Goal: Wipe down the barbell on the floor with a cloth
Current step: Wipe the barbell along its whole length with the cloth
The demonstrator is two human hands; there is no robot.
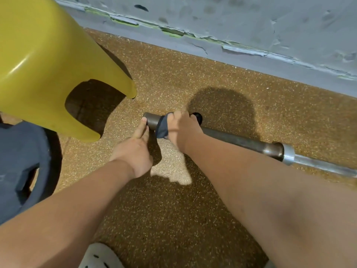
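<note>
Clamping the cloth (161,129) round the barbell (241,141) near its end on the floor (173,74) with my right hand (182,128), left hand (135,151) straight-fingered at the tip, I may slip off or roll it.

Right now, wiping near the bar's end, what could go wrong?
The right hand grips the cloth close to the free end of the barbell; a stroke that way could slip off. The left hand only touches that end with straight fingers, so the bar may roll. The yellow stool stands close on the left; a wide stroke might knock it.
</note>
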